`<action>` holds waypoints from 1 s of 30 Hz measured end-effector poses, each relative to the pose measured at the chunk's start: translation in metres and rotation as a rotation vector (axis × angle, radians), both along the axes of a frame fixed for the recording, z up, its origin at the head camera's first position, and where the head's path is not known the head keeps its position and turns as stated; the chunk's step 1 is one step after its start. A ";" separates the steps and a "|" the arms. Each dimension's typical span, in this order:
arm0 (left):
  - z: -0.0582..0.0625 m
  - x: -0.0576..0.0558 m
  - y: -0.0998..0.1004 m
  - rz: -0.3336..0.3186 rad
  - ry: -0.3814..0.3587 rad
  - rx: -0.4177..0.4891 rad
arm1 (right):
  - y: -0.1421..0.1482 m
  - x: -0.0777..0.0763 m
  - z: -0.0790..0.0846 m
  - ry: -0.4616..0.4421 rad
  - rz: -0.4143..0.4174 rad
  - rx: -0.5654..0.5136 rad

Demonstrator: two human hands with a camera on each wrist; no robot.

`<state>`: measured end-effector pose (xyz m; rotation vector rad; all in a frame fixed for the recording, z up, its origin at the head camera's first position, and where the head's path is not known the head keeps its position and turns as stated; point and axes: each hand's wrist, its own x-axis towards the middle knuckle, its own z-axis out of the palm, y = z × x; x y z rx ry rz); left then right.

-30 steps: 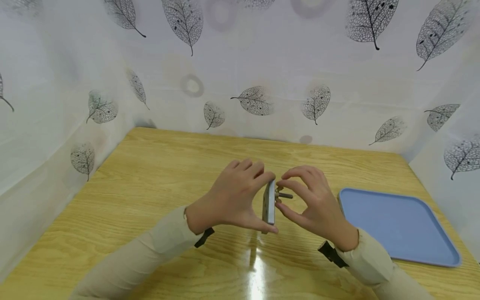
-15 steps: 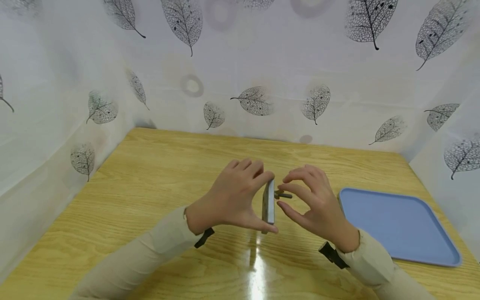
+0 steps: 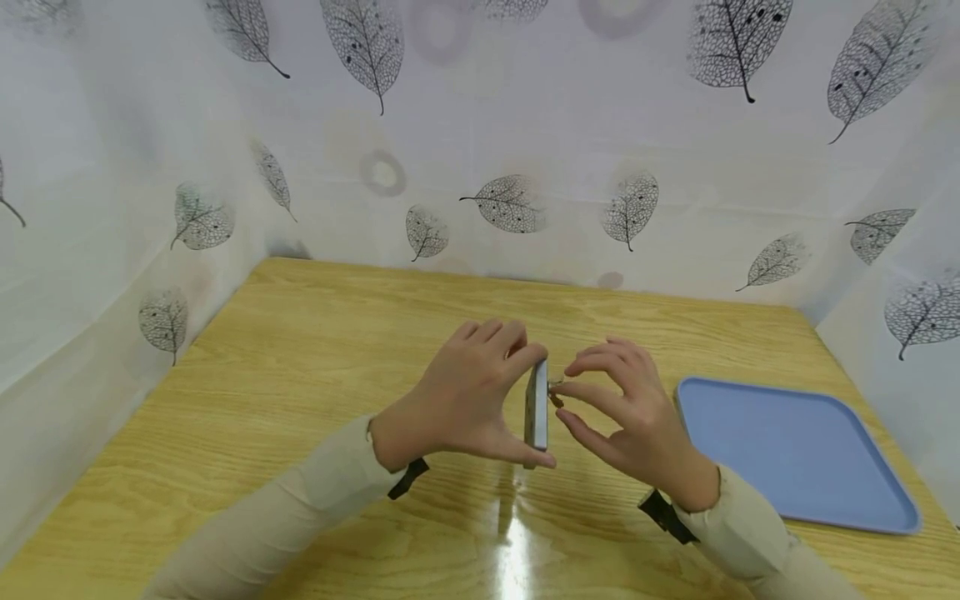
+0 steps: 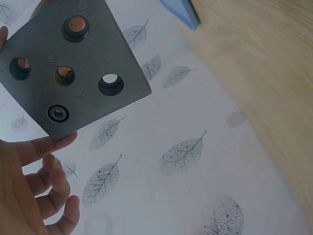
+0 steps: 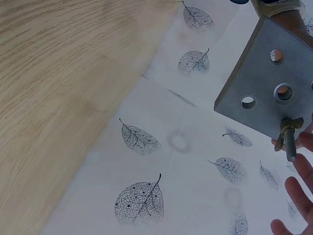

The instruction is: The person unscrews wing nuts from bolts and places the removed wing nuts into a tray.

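My left hand (image 3: 465, 396) holds a square grey metal plate (image 3: 537, 407) on edge between thumb and fingers, above the table. Several round holes pierce the plate (image 4: 88, 54), the middle one threaded. A socket-head bolt (image 4: 58, 113) sits in the hole near one corner. On the other face its threaded shank (image 5: 290, 144) sticks out, carrying a brass-coloured wing nut (image 5: 288, 128) close to the plate. My right hand (image 3: 637, 417) has its index finger and thumb curled about the wing nut, the index fingertip overlapping the shank in the head view. Its other fingers are bent and spread.
A blue tray (image 3: 795, 450) lies on the right of the wood-grain table (image 3: 337, 333). White cloth (image 3: 525, 125) printed with leaves hangs behind the table and along both sides. Dark straps (image 3: 667, 515) circle both wrists.
My right index finger has moved in over the bolt's shank, and the wing nut's wings stand at a different angle. The left hand and plate stay nearly still.
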<state>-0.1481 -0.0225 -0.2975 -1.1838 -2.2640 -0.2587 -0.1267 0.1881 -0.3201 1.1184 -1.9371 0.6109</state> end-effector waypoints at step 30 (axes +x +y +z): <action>0.004 0.001 0.000 -0.035 0.009 0.046 | -0.001 -0.002 0.005 -0.061 -0.023 0.005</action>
